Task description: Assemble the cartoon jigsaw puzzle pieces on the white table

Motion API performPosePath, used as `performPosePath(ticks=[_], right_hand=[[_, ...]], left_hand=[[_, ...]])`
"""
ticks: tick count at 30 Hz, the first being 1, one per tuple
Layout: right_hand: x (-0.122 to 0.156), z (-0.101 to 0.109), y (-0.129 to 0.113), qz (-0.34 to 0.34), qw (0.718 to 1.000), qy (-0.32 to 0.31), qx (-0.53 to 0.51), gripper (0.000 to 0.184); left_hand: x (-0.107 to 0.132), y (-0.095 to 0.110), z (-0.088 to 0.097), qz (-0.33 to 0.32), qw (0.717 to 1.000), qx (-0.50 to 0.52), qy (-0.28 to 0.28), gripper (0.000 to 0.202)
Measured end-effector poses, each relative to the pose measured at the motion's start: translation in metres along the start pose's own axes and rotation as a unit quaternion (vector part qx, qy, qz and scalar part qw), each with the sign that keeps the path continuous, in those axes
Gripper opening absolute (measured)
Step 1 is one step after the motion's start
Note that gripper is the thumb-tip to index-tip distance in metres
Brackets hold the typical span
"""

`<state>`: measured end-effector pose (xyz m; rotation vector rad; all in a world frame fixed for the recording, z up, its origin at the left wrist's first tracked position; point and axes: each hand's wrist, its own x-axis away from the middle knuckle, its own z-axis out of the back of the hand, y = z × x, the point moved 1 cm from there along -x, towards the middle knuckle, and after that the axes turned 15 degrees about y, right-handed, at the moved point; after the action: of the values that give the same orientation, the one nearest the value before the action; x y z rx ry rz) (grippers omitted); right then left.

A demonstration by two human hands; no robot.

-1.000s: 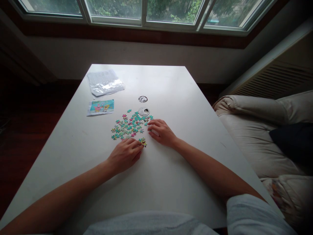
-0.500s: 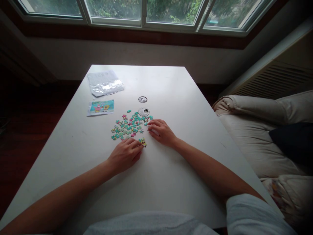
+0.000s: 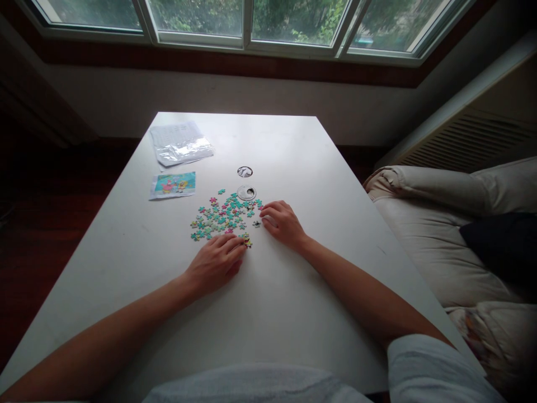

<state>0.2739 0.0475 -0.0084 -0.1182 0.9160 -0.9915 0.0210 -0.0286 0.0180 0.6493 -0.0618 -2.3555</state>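
Observation:
My left hand (image 3: pixel 218 256) rests on the white table (image 3: pixel 285 313), its fingertips closed at the left edge of a small joined cluster of yellow jigsaw puzzle pieces (image 3: pixel 246 240). Part of that cluster is hidden under the fingers. My right hand (image 3: pixel 284 224) lies to the right of the loose pile, its fingers bent and a gap between thumb and forefinger. Just left of its thumb sits a dark-marked puzzle piece (image 3: pixel 257 224), apart from the others. The pile of loose puzzle pieces (image 3: pixel 218 217), mostly teal and pale green with some pink, spreads ahead of my left hand.
Left of the pile lies a printed cartoon picture (image 3: pixel 174 185). Behind it is a clear plastic packet with paper (image 3: pixel 180 144). Two round fittings, a nearer disc (image 3: pixel 246 192) and a farther hole (image 3: pixel 245 172), are set in the tabletop. A beige sofa (image 3: pixel 415 246) stands at right.
My right hand has shifted slightly right, leaving the dark-marked piece in plain view. The yellow cluster at my left fingertips has moved slightly away from me and looks turned.

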Motion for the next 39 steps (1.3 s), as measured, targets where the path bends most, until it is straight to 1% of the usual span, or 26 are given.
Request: performPosePath(ticks=[3,6,11,17,20,22,25,28,32,39], right_hand=[[0.001,-0.002,-0.003,0.029,0.999,-0.027,0.016,0.014],[0.002,-0.003,-0.005,0.043,0.998,-0.045,0.027,0.016],[0.002,-0.003,-0.008,0.038,0.997,-0.06,0.041,0.013],[0.001,-0.003,-0.011,0.025,0.995,-0.073,0.056,0.014],[0.002,-0.003,-0.015,0.029,0.997,-0.067,0.037,0.008],[0.002,-0.004,-0.019,0.032,0.997,-0.067,-0.001,0.003],[0.003,-0.005,-0.025,0.025,0.994,-0.079,-0.069,0.005],[0.003,-0.006,-0.029,0.015,0.99,-0.096,-0.105,0.006],[0.006,-0.009,-0.032,0.012,0.987,-0.115,-0.114,0.008],[0.006,-0.012,-0.034,0.018,0.99,-0.107,-0.092,0.006]], left_hand=[[0.0,-0.002,0.0,0.005,1.0,-0.008,0.002,0.038],[0.0,-0.003,-0.001,0.013,1.0,-0.016,0.005,0.039],[-0.001,-0.004,-0.002,0.021,1.0,-0.012,0.008,0.037],[-0.001,-0.006,-0.003,0.022,0.999,-0.01,0.025,0.036],[0.0,-0.007,-0.005,0.02,0.999,-0.016,0.019,0.037],[0.001,-0.008,-0.007,0.022,0.999,-0.019,0.017,0.037],[0.002,-0.01,-0.007,0.033,0.999,-0.016,0.017,0.039],[0.001,-0.012,-0.007,0.045,0.999,-0.007,0.021,0.035],[0.001,-0.015,-0.007,0.041,0.999,-0.002,0.026,0.032],[0.0,-0.014,-0.007,0.04,0.999,-0.004,0.021,0.031]])
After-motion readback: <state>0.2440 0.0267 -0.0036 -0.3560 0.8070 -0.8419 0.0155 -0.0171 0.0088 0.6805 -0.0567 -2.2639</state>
